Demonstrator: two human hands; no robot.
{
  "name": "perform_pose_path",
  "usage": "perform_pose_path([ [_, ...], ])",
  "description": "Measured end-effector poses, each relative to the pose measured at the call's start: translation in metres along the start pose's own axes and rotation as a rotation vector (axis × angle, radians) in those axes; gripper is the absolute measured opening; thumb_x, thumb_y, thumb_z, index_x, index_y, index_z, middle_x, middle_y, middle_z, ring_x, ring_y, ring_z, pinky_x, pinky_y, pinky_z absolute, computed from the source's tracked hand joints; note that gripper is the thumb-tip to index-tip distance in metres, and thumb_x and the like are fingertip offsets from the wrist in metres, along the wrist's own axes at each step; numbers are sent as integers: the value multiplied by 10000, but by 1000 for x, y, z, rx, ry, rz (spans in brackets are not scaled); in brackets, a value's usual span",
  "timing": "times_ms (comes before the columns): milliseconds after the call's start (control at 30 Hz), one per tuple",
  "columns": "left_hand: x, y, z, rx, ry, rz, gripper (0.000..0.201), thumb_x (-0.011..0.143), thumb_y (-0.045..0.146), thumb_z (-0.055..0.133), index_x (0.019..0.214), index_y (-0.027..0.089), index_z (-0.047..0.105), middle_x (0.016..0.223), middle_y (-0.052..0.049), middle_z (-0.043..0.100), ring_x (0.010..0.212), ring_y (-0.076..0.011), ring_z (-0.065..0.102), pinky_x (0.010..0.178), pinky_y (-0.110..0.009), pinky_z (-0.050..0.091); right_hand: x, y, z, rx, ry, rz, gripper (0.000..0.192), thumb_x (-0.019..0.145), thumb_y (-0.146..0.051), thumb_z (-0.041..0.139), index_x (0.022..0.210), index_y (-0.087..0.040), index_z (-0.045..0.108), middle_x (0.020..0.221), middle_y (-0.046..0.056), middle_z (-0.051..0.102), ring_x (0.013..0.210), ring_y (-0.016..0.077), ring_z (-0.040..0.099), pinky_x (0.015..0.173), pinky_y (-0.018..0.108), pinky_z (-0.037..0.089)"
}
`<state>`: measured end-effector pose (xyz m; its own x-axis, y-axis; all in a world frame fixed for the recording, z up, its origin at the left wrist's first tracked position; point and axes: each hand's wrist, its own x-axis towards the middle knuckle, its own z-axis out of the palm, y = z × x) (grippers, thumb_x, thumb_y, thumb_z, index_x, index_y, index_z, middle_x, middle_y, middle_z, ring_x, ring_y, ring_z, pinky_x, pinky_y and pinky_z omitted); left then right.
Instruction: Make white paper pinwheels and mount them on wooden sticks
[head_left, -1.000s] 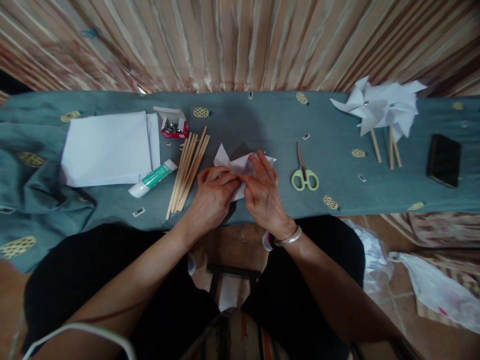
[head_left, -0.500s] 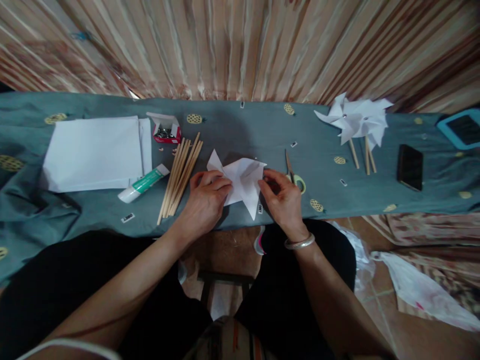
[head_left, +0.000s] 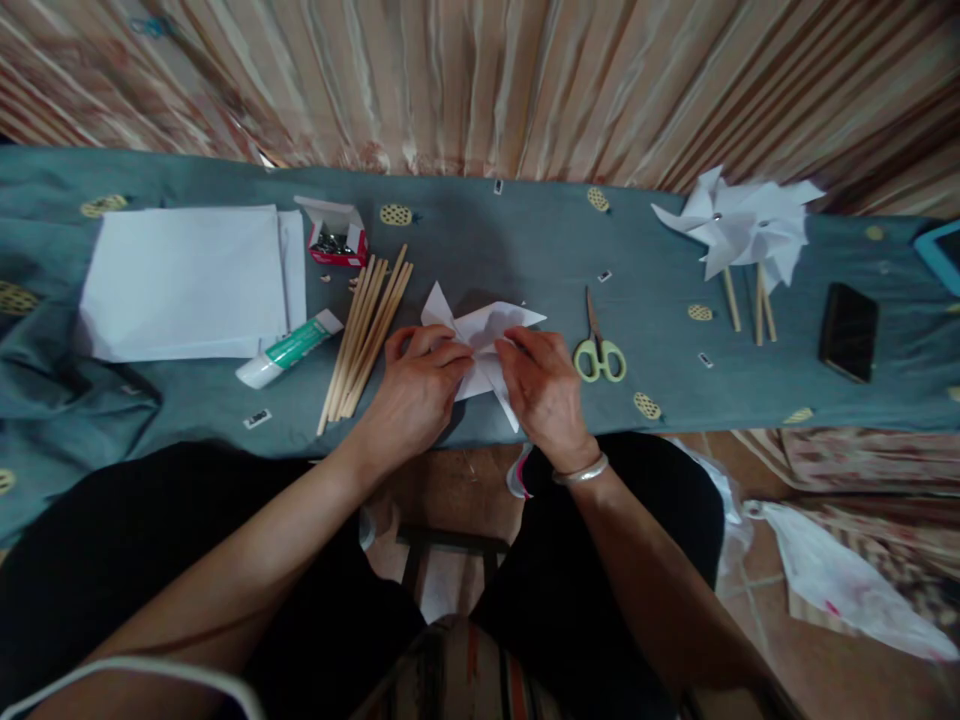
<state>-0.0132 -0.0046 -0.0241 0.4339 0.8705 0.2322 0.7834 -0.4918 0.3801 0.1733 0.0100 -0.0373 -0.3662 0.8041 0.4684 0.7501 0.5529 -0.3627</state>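
Observation:
A cut white paper square (head_left: 480,335) with pointed flaps lies on the teal cloth (head_left: 487,250) near the front edge. My left hand (head_left: 416,390) presses its left side, fingers curled over the paper's middle. My right hand (head_left: 544,390) pinches a flap at the paper's centre; a silver bangle sits on that wrist. Both hands touch over the paper, hiding its lower half. A bundle of wooden sticks (head_left: 367,335) lies just left of my left hand. Green-handled scissors (head_left: 598,350) lie shut just right of my right hand.
A stack of white paper (head_left: 184,280) and a glue tube (head_left: 289,350) lie at the left. A red box of pins (head_left: 336,240) stands behind the sticks. Finished paper pinwheels (head_left: 739,225) on sticks and a black phone (head_left: 847,330) lie at the right. A striped curtain hangs behind.
My right hand came back from beside the scissors to the paper's centre and took a flap. The left hand stayed on the paper. The camera view shifted slightly.

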Motion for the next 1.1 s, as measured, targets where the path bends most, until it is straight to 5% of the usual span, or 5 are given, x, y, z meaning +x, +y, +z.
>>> perform_pose_path([
  [1100, -1, 1, -2, -8, -16, 0, 316, 908, 117, 442, 1080, 218, 687, 1130, -60, 713, 1200, -298, 507, 1006, -537, 321, 0, -5, 2, -24, -141, 3, 259, 958, -189, 462, 1049, -159, 702, 1134, 121, 678, 1051, 265, 553, 950, 426, 483],
])
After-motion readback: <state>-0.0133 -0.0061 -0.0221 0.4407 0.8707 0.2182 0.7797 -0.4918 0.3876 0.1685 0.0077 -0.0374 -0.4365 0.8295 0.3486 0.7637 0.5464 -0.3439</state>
